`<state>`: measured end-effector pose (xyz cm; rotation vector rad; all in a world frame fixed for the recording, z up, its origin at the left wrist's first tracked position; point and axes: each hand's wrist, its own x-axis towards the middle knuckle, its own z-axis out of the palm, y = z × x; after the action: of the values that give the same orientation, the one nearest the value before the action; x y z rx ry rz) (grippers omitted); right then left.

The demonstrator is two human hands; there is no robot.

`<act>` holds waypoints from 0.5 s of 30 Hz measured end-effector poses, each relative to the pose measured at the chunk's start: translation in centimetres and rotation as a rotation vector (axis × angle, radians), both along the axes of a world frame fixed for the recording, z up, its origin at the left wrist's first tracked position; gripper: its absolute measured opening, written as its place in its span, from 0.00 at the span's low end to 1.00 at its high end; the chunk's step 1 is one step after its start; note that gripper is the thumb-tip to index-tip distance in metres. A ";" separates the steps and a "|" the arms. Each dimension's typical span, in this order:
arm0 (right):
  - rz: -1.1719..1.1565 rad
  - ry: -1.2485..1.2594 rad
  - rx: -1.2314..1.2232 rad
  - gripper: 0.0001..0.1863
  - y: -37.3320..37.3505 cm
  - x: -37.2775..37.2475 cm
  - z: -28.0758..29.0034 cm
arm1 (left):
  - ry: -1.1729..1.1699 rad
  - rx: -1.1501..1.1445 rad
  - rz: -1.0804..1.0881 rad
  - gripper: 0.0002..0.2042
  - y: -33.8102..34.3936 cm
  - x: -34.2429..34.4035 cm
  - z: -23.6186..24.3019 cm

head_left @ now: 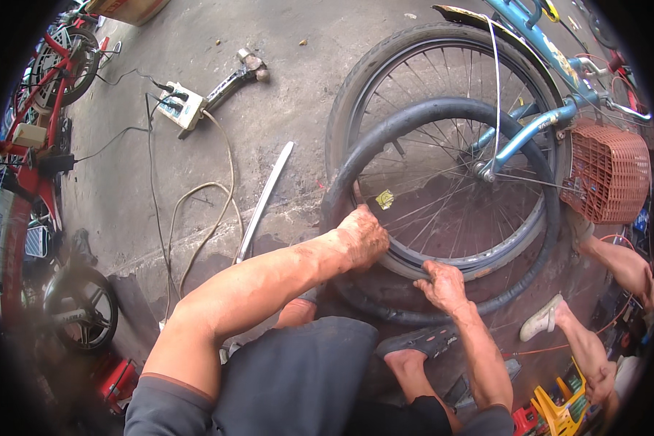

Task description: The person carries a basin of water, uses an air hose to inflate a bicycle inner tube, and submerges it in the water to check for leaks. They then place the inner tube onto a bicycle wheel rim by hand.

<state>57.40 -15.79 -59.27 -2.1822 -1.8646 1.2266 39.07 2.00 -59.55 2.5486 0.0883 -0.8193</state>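
A bicycle wheel with a worn grey tyre and thin spokes lies tilted in front of me, still joined to the blue bicycle frame. A dark inner tube hangs in a loose loop across the wheel and below it. My left hand is closed at the wheel's near left edge, its fingers curled over the tyre; what lies inside the grip is partly hidden. At the near lower edge, my right hand pinches the tyre beside the metal rim, thumb and fingers bent.
Left of the wheel lie a metal strip, a power strip with trailing cables, and a hammer. A brown basket is at the right, near another person's legs. Red bikes line the left side.
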 end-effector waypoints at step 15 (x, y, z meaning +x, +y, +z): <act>-0.230 0.321 -0.174 0.22 4.5 -3.9 -0.3 | -0.173 -0.069 0.174 0.10 -0.3 -1.7 -1.9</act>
<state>53.49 -11.31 -59.61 -2.0502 -1.3927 1.6230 37.41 1.69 -61.49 2.4928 0.2190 -0.5252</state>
